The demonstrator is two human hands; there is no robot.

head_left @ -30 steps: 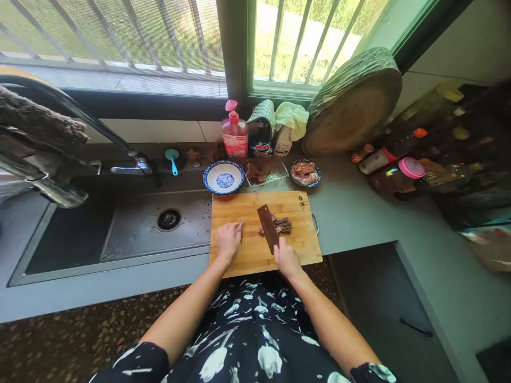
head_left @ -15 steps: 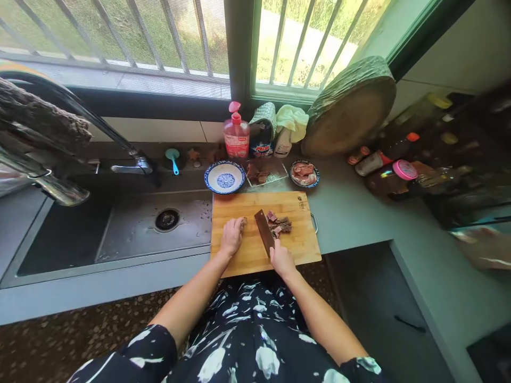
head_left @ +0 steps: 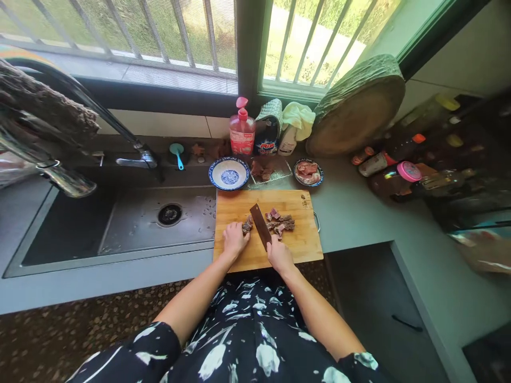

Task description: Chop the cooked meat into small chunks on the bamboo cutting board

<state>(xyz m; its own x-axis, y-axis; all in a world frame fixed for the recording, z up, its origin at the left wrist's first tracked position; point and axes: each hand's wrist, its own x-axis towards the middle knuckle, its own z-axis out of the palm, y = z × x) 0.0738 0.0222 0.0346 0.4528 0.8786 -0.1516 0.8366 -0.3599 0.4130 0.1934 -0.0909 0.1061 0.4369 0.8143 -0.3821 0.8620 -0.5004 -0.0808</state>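
On the wooden cutting board (head_left: pixel 231 207), my right hand (head_left: pixel 279 254) grips the handle of a cleaver (head_left: pixel 261 226), its dark blade slanting up and to the left. My left hand (head_left: pixel 235 239) is closed on a piece of dark dried meat (head_left: pixel 247 225), just left of the blade. To the right of the cleaver lie several cut meat pieces (head_left: pixel 281 222), pinkish inside and dark outside. My left fingertips partly cover the held piece.
Behind the board stand a blue-and-white plate (head_left: pixel 229 174), a clear tray with dark meat (head_left: pixel 262 171), and a bowl of pale meat (head_left: pixel 308 173). A sink (head_left: pixel 139 223) with a faucet lies left. Pink soap bottle (head_left: pixel 242 133) and a round wooden block (head_left: pixel 355 114) line the window; jars (head_left: pixel 409 171) stand right.
My left hand has moved slightly right, and more of the meat now shows beyond its fingers. The cleaver has shifted a little left, closer to that piece. The whole view has moved slightly.
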